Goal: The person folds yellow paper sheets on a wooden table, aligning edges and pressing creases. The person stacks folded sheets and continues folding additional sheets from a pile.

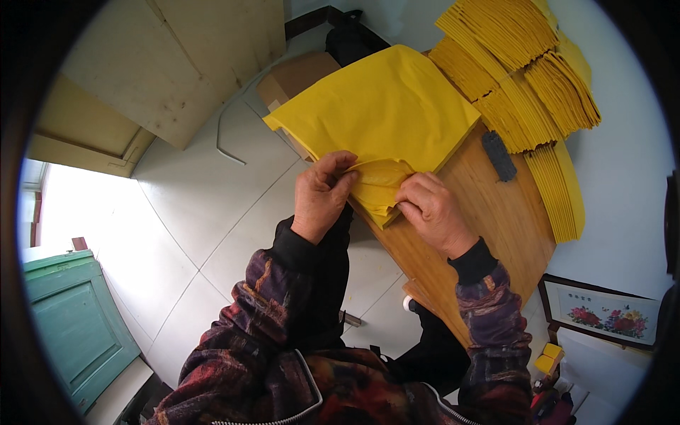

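Note:
A wide stack of yellow paper sheets [375, 106] lies on the wooden table [489, 219] in front of me. At its near corner, a yellow paper sheet [382, 183] is bent up and gathered between my hands. My left hand [322, 197] pinches its left edge between thumb and fingers. On the other side, my right hand [433, 212] grips the right edge with curled fingers. Whether one sheet or more is held cannot be made out.
Folded yellow paper bundles [520, 78] are piled against the wall at the table's far right. Beside them rests a dark grey block [499, 156]. A cardboard box [297, 78] stands behind the stack. A framed flower picture [602, 312] leans at right; a green cabinet door [81, 326] is at left.

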A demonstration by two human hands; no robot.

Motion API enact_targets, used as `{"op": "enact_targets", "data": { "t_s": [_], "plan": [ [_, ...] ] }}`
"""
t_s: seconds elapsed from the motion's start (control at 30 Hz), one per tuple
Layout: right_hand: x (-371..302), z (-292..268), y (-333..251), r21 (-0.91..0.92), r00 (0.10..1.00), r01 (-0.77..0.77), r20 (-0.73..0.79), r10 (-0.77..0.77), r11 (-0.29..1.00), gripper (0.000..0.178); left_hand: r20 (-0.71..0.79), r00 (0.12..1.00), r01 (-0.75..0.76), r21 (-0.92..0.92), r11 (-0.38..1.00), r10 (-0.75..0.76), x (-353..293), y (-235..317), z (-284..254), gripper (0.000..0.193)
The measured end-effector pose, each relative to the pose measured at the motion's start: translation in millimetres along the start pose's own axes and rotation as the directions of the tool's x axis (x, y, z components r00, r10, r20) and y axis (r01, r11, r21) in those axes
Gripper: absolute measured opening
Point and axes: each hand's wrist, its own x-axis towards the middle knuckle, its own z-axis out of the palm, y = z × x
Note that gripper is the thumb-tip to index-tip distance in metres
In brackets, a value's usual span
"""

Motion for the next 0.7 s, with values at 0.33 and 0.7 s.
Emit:
{"op": "enact_targets", "data": {
  "t_s": [0.33, 0.7],
  "plan": [
    [8, -8, 1, 0.182, 0.987, -0.154, 0.064, 0.144, 0.971, 0.013, -0.009, 0.999, -0.041, -0.005, 0.999, 0.041, 1, -3, 0, 0.021],
    [14, -13, 4, 0.313, 0.957, -0.279, 0.168, 0.236, 0.908, 0.013, -0.01, 0.998, -0.062, 0.002, 0.998, 0.062, 1, -4, 0, 0.021]
  ]
}}
